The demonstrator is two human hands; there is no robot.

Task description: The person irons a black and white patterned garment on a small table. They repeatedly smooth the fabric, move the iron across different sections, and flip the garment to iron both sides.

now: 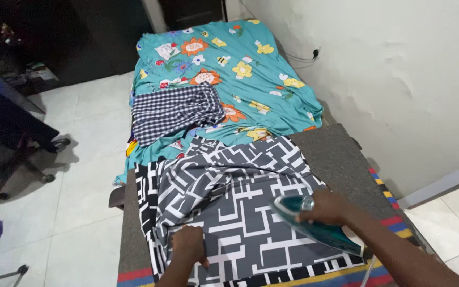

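Head view only. A teal steam iron (317, 226) is gripped by the right hand (325, 206), fingers closed round the handle, soleplate flat on a grey, black and white geometric-print cloth (229, 207). The iron's pointed end is toward the left hand; its heel is toward the right forearm, with a cord (368, 271) seen trailing off below the heel. The left hand (188, 244) is pressed on the same cloth, well apart from the iron, fingers curled down onto the fabric; whether anything is pinched under them cannot be told. The cloth is spread over a dark grey padded surface (336, 154) with a striped red, yellow and blue border (394, 220) beyond the right wrist. Past both hands, further from the person, a teal flowered sheet (251, 90) is seen covering a bed, with a blue-and-white checked garment (173, 111) lying on it, crumpled. A white wall (399, 69) is on the iron's side; a white tiled floor (75, 180) and a dark office chair (6, 149) are on the left hand's side.
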